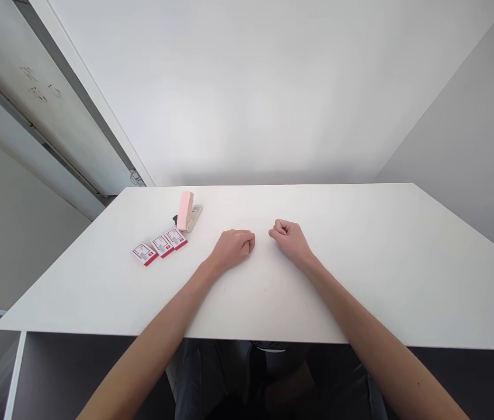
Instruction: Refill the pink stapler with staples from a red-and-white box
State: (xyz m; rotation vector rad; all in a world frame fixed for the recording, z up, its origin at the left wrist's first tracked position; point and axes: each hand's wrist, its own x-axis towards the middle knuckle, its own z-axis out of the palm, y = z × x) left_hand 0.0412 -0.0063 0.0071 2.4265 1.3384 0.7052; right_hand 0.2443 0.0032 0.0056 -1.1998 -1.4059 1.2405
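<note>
Both forearms reach over the white table. My left hand [233, 249] rests on the tabletop, closed into a fist. A short gap to its right lies my right hand [289, 239], also curled into a fist. Nothing shows in either one. Left of my left hand, three small flat white packets or cards with red bands lie in a slanted row: a left one [144, 254], a middle one [162, 245] and a right one [176, 238]. Just behind the right one stands a pink-topped desk tool with a beige base [194, 218], resembling a stapler or hole punch.
The white table [382, 262] has its front edge close to my body. A white wall [264, 93] rises behind it, and a grey wall [470, 146] stands at the right. My legs are under the table, beside a dark panel [76, 373].
</note>
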